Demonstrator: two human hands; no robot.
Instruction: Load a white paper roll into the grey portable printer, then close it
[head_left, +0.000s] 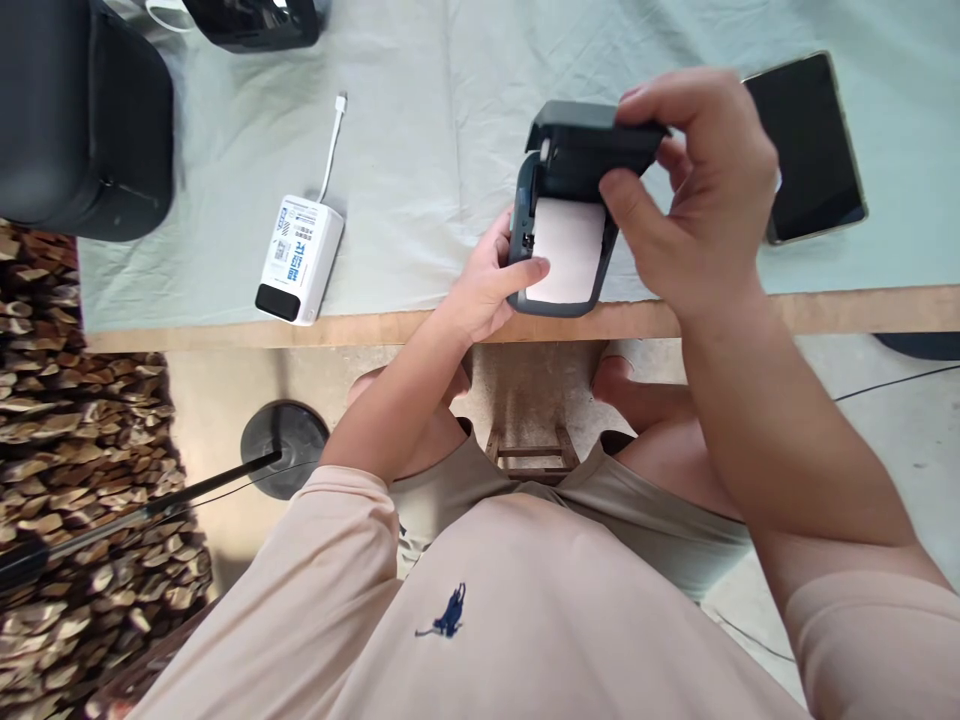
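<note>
- One table [795,312]: wooden near edge, top covered with a pale green cloth [420,130].
- Dark case [127,110]: upper left, standing on the cloth.
- Tablet [810,150]: right side, lying on the cloth, screen dark, left portion partly covered from view.
- Handheld device [562,308]: right of centre, above the table's near edge; lid [592,155] raised and tilted at the far end, compartment exposed.
- Right hand [697,190]: thumb and fingers clamped on the right end of the lid.
- Left hand [486,285]: clamped on the left side of the device; thumb tip at the left edge of the white roll [574,250], other fingers largely hidden.
- White rectangular unit [296,255]: left of the device, well apart; printed label facing up, black panel at the near end.
- White roll: seated inside the open compartment.
- White cable [332,150]: extends from the far end of the rectangular unit, connector pointing away.
</note>
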